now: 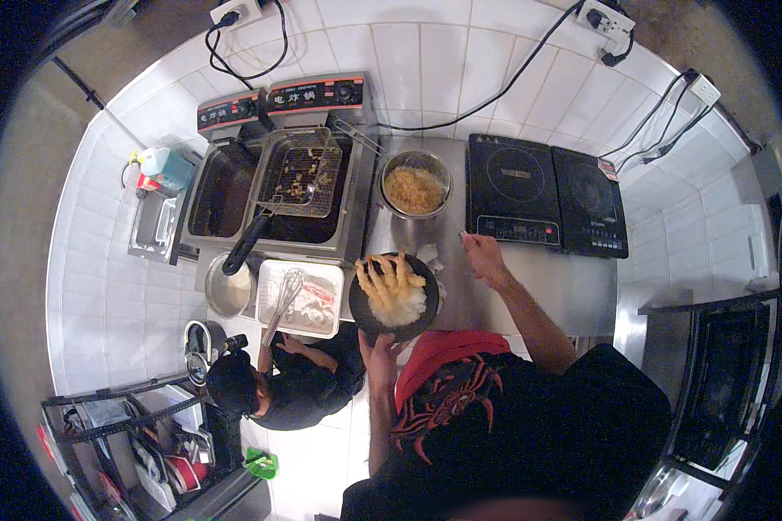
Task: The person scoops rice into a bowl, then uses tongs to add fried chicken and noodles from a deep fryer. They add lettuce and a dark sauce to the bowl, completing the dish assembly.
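Note:
My left hand (379, 354) grips the near rim of a round black bowl (357, 318), held at the front edge of the steel counter. In the bowl, several battered fried shrimp (391, 276) lean side by side against a mound of white rice (397, 307). Over the counter to the right, my right hand (484, 258) is closed, its fingers pinched together. A small pale bit shows at its fingertips, too small to name. Beyond the bowl, a round metal strainer of golden crumbs (414, 189) rests on a steel pot (415, 230).
At left stand a double deep fryer (349, 243) and a wire fry basket (295, 174) with crumbs. A whisk (288, 300) lies across a white tray of flour (321, 325). Two black induction cookers (514, 178) fill the back right. A co-worker (300, 395) is close on my left.

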Available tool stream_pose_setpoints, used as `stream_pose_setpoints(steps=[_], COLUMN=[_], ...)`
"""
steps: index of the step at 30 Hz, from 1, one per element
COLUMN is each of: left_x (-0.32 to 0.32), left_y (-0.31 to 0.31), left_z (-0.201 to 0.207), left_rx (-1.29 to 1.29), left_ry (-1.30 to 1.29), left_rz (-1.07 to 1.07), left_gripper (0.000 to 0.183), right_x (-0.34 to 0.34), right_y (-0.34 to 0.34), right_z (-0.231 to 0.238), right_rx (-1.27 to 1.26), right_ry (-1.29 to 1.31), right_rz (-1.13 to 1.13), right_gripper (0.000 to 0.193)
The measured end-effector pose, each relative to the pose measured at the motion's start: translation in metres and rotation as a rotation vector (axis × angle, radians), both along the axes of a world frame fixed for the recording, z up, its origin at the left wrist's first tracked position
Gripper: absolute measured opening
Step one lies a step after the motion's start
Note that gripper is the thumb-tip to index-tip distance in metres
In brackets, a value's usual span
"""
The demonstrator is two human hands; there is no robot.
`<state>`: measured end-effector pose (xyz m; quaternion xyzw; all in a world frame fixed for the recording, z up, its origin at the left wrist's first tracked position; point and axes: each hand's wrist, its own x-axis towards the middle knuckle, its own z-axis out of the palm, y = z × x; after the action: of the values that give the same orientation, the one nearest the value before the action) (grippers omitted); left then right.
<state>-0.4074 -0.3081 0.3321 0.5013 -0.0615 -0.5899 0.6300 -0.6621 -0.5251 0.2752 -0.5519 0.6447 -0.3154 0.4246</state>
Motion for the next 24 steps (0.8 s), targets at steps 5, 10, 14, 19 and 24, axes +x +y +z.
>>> stream_pose_setpoints(steps=[5, 10, 14, 19, 24], left_x=[0.0, 0.004, 0.012, 0.022, 0.026], left_y=[-0.014, -0.014, -0.016, -0.025, -0.028], left_z=[0.018, 0.012, 0.011, 0.025, 0.028], left_rx=[0.002, -0.015, 0.051, -0.029, 0.012], left_ry=[-0.023, -0.026, -0.028, -0.021, -0.082], left_rz=[0.006, 0.011, 0.015, -0.036, -0.058], left_gripper=[0.061, 0.061, 0.062, 0.061, 0.062], right_x=[0.01, 0.017, 0.029, 0.04, 0.035], right_y=[0.0, 0.008, 0.01, 0.004, 0.004], right_z=[0.012, 0.022, 0.023, 0.035, 0.047], right_rx=[0.049, 0.224, 0.143, 0.461, 0.617], right_ry=[0.036, -0.316, -0.191, -0.594, -0.651], right_rz=[0.087, 0.036, 0.112, -0.017, 0.062], right_gripper=[0.039, 0.036, 0.035, 0.034, 0.033])
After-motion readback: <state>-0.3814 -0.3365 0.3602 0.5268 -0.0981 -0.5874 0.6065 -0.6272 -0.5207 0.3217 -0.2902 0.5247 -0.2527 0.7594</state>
